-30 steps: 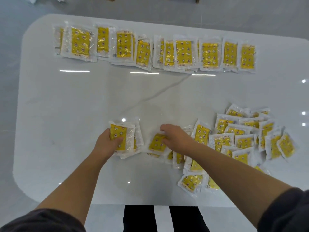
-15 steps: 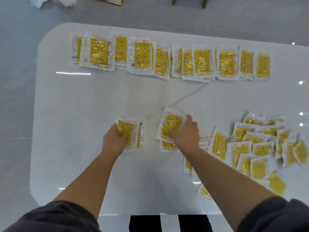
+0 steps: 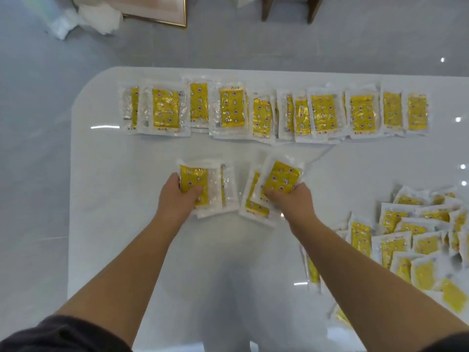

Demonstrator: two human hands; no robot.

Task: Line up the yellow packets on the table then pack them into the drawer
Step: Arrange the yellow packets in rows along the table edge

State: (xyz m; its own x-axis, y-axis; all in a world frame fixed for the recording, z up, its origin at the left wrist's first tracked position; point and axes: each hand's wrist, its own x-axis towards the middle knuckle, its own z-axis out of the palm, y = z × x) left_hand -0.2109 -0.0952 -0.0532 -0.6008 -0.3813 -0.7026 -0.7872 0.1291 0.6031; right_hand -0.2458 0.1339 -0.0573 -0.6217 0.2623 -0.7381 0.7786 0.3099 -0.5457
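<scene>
fingers (image 3: 272,194) pinch a tilted packet (image 3: 280,177) (clear table (image 3: 106,237) left).

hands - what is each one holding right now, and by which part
The left hand grips a small stack of yellow packets at its near left corner. The right hand holds a tilted packet by its near edge, thumb on top.

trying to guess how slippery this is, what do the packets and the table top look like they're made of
Packet in the right hand: looks like clear glossy plastic film around a yellow printed insert; the edges are see-through and glint.
Table: white, highly polished, likely marble or a glossy stone-look slab; it mirrors ceiling lights and shows a faint grey vein. Which one cannot be told.
</scene>
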